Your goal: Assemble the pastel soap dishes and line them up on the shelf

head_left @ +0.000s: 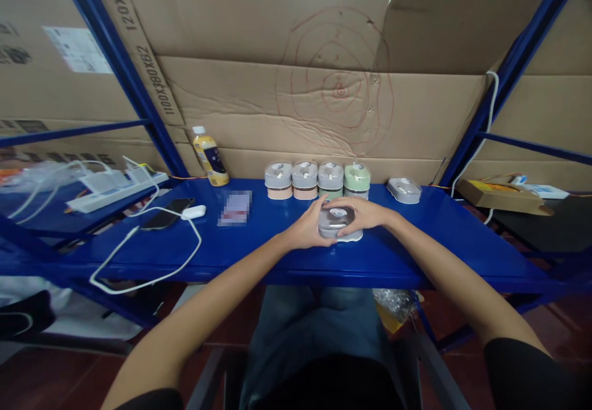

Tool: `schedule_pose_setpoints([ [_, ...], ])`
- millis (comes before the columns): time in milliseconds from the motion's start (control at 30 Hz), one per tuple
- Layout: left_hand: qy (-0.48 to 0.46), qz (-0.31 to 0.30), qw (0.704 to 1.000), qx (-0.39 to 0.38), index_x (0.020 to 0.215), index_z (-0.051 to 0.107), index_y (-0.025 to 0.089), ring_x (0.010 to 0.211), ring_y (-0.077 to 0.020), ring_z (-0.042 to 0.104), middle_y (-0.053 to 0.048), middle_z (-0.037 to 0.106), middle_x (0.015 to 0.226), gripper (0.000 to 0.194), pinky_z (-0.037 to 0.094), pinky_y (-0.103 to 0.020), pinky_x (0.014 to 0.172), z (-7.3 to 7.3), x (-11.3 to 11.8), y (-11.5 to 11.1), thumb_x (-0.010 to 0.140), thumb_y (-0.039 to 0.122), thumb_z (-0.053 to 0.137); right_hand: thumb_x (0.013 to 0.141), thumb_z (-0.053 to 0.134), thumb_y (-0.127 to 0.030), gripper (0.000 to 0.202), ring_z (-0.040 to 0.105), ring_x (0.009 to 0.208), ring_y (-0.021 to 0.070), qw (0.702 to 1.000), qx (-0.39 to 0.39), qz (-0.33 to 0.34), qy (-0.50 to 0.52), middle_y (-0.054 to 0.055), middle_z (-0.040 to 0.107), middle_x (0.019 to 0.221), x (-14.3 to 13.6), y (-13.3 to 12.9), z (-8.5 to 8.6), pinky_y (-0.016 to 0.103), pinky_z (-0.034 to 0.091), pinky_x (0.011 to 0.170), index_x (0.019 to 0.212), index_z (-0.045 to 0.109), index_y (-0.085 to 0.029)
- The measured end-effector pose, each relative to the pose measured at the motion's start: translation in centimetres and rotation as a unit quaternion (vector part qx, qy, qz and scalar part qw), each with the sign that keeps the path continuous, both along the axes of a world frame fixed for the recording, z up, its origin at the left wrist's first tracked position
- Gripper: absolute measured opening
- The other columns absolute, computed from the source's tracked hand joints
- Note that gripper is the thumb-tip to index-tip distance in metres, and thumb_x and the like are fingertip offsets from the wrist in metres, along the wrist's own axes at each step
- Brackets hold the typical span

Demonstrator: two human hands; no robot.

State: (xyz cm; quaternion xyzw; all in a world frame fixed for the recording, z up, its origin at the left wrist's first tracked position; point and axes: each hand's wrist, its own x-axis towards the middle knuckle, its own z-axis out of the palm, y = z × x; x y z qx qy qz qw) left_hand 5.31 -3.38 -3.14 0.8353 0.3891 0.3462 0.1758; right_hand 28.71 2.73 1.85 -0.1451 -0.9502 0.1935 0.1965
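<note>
Between my two hands, near the front middle of the blue shelf, is a small grey container with a clear lid and a round sticker on top. My left hand is wrapped round its left side. From the right, my right hand grips it, with the thumb at the front and the fingers over the back edge. A pale edge shows under its right side; I cannot tell whether that is a separate piece. Just behind stand stacked lidded containers in a row, in grey, pink and green.
A single grey container lies at the back right. Leftward are a yellow bottle, a blurred flat packet, a dark phone, a white cable and a power strip. An opened cardboard box sits far right.
</note>
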Motion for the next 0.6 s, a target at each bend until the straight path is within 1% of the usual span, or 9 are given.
schedule_pose_setpoints([
  [167, 0.007, -0.001, 1.000, -0.018, 0.163, 0.016, 0.024, 0.148, -0.0435, 0.041, -0.021, 0.044, 0.156, 0.130, 0.036, -0.062, 0.121, -0.2, -0.5, 0.3, 0.063, 0.056, 0.093, 0.075, 0.084, -0.059, 0.084, 0.062, 0.132, 0.0322, 0.999, 0.040, -0.033, 0.005, 0.008, 0.061, 0.147, 0.2, -0.8, -0.9, 0.052, 0.049, 0.112, 0.149, 0.056, -0.031],
  [233, 0.011, 0.001, 1.000, -0.024, 0.162, 0.020, 0.023, 0.144, -0.0416, 0.047, -0.020, 0.046, 0.154, 0.126, 0.040, -0.061, 0.119, -0.4, -0.7, 0.5, 0.064, 0.059, 0.092, 0.079, 0.080, -0.063, 0.081, 0.062, 0.131, 0.0337, 0.995, 0.062, -0.075, -0.001, 0.009, 0.062, 0.146, 1.0, -1.7, -1.3, 0.054, 0.050, 0.111, 0.149, 0.055, -0.032],
  [267, 0.011, 0.002, 1.000, -0.024, 0.161, 0.022, 0.023, 0.141, -0.0400, 0.051, -0.020, 0.047, 0.153, 0.122, 0.042, -0.059, 0.118, -0.5, -0.8, 0.6, 0.066, 0.059, 0.090, 0.081, 0.077, -0.065, 0.079, 0.062, 0.130, 0.0352, 0.991, 0.071, -0.112, -0.009, 0.009, 0.062, 0.145, 1.6, -2.2, -1.4, 0.055, 0.051, 0.109, 0.149, 0.055, -0.032],
  [333, 0.017, 0.015, 1.000, -0.019, 0.159, 0.026, 0.022, 0.136, -0.0371, 0.056, -0.020, 0.048, 0.151, 0.109, 0.046, -0.056, 0.116, -0.6, -1.0, 0.7, 0.074, 0.056, 0.085, 0.085, 0.069, -0.069, 0.076, 0.063, 0.127, 0.0402, 0.971, 0.085, -0.221, -0.034, 0.012, 0.062, 0.143, 3.4, -3.5, -1.6, 0.060, 0.053, 0.104, 0.149, 0.055, -0.032],
  [400, 0.031, 0.035, 0.999, -0.010, 0.157, 0.029, 0.021, 0.134, -0.0358, 0.057, -0.019, 0.050, 0.149, 0.095, 0.048, -0.055, 0.115, -0.6, -1.0, 0.6, 0.083, 0.052, 0.078, 0.088, 0.061, -0.074, 0.076, 0.062, 0.127, 0.0461, 0.935, 0.093, -0.336, -0.064, 0.017, 0.060, 0.144, 5.9, -4.9, -1.7, 0.065, 0.053, 0.100, 0.149, 0.054, -0.029],
  [433, 0.039, 0.043, 0.998, -0.008, 0.157, 0.030, 0.020, 0.134, -0.0356, 0.057, -0.019, 0.050, 0.148, 0.089, 0.048, -0.055, 0.115, -0.5, -1.0, 0.6, 0.086, 0.050, 0.075, 0.088, 0.059, -0.075, 0.079, 0.061, 0.127, 0.0475, 0.919, 0.094, -0.376, -0.079, 0.019, 0.058, 0.146, 7.3, -5.6, -1.7, 0.065, 0.053, 0.100, 0.151, 0.052, -0.028],
  [500, 0.053, 0.052, 0.997, -0.010, 0.156, 0.031, 0.020, 0.135, -0.0354, 0.057, -0.019, 0.051, 0.148, 0.082, 0.049, -0.054, 0.114, -0.4, -0.9, 0.5, 0.090, 0.048, 0.070, 0.085, 0.060, -0.078, 0.088, 0.059, 0.131, 0.0470, 0.903, 0.096, -0.405, -0.108, 0.019, 0.052, 0.153, 10.1, -7.0, -1.5, 0.061, 0.055, 0.100, 0.156, 0.044, -0.028],
  [567, 0.061, 0.055, 0.997, -0.012, 0.155, 0.032, 0.021, 0.135, -0.0355, 0.056, -0.018, 0.051, 0.148, 0.078, 0.049, -0.054, 0.114, -0.2, -0.8, 0.4, 0.091, 0.048, 0.068, 0.084, 0.061, -0.077, 0.095, 0.058, 0.133, 0.0449, 0.901, 0.113, -0.396, -0.137, 0.018, 0.046, 0.159, 12.2, -8.0, -1.4, 0.057, 0.056, 0.099, 0.161, 0.035, -0.029],
  [600, 0.062, 0.056, 0.996, -0.012, 0.155, 0.033, 0.021, 0.136, -0.0355, 0.056, -0.018, 0.051, 0.148, 0.077, 0.049, -0.054, 0.114, -0.2, -0.8, 0.3, 0.091, 0.048, 0.068, 0.086, 0.060, -0.075, 0.094, 0.058, 0.131, 0.0441, 0.895, 0.127, -0.398, -0.154, 0.018, 0.047, 0.158, 12.9, -8.3, -1.3, 0.056, 0.057, 0.097, 0.162, 0.032, -0.028],
])
